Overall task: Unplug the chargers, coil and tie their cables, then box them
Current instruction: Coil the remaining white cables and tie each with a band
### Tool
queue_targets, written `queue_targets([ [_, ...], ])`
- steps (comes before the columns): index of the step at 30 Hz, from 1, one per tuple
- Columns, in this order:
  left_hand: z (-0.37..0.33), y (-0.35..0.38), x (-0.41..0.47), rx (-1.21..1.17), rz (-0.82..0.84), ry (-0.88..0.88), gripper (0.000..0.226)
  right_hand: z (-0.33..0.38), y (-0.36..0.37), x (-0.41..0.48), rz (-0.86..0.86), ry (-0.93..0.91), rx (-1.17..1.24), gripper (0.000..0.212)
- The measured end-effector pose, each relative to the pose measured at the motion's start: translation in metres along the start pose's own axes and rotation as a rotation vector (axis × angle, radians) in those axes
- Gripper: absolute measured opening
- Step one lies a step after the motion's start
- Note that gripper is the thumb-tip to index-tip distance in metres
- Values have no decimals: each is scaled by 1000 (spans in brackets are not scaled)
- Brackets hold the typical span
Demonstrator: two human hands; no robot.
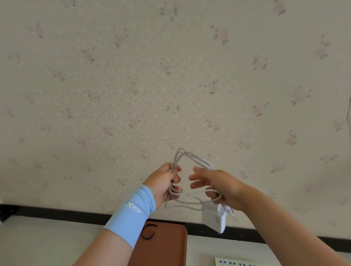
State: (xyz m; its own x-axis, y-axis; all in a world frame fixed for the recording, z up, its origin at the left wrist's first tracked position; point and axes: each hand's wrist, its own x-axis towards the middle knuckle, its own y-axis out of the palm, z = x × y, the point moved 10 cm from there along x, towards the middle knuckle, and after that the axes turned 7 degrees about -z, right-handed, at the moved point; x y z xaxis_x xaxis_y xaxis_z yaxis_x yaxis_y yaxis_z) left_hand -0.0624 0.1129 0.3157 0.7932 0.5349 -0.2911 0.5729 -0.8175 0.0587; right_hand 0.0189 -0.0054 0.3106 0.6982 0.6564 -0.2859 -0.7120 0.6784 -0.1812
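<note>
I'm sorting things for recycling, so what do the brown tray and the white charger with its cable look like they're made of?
The tray looks like matte moulded plastic: even brown colour, rounded corners, raised rim. The charger seems smooth white hard plastic, though it is blurred. Its cable looks rubbery or soft plastic, bending in loose loops between the left hand and right hand.

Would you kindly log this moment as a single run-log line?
stage: coiling | left hand: grip on cable loops | right hand: loops over fingers | charger: dangling | tie: on tray
</note>
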Motion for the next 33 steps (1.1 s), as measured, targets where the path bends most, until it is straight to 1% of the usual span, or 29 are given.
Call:
queue_targets([
  [2,1,2,3,-179,-11,-25,19,-5,13,-6,125,1,-192,53],
  [4,3,9,3,-308,12,-51,20,-8,30,-15,270,-20,-305,58],
  [6,5,17,3,-422,37,-71,21,-7,40,-23,371,-35,-313,51],
  [8,5,23,3,-537,40,-86,22,-5,48,-28,423,-56,-307,37],
  [9,5,26,2,-580,40,-94,24,-7,51,-27,431,-57,-310,33],
  [10,5,29,0,-599,36,-99,25,-9,54,-28,438,-51,-319,36],
  [12,4,33,-4,-601,40,-104,28,-14,60,-26,464,-46,-350,45],
  [15,1,29,-6,-571,46,-106,26,-12,65,-29,521,-101,-358,25],
  [18,0,19,-5,-536,41,-147,25,-8,65,-32,575,-142,-313,23],
  [21,-3,7,-5,-503,23,-149,25,-13,59,-30,603,-101,-285,24],
  [23,-4,-1,-6,-360,11,-137,21,-16,55,-27,608,-75,-249,21],
  [24,-5,-6,-5,-211,-10,-113,19,-19,54,-25,611,-53,-218,19],
  [26,-13,-23,-1,166,-119,22,13,-28,54,-24,627,22,-178,17],
  [27,-21,-33,1,293,-223,124,16,-33,54,-25,639,61,-185,17],
  [29,-52,-47,-11,383,-420,417,36,-41,54,-27,650,105,-254,18],
  [30,-71,-45,-26,412,-451,602,47,-43,54,-27,647,110,-299,18],
  [31,-86,-33,-41,453,-396,776,56,-45,54,-27,649,111,-337,18],
  [32,-95,-15,-55,499,-281,913,62,-47,56,-28,665,114,-370,19],
  [33,-98,5,-68,548,-144,1003,66,-49,59,-29,693,117,-399,19],
])
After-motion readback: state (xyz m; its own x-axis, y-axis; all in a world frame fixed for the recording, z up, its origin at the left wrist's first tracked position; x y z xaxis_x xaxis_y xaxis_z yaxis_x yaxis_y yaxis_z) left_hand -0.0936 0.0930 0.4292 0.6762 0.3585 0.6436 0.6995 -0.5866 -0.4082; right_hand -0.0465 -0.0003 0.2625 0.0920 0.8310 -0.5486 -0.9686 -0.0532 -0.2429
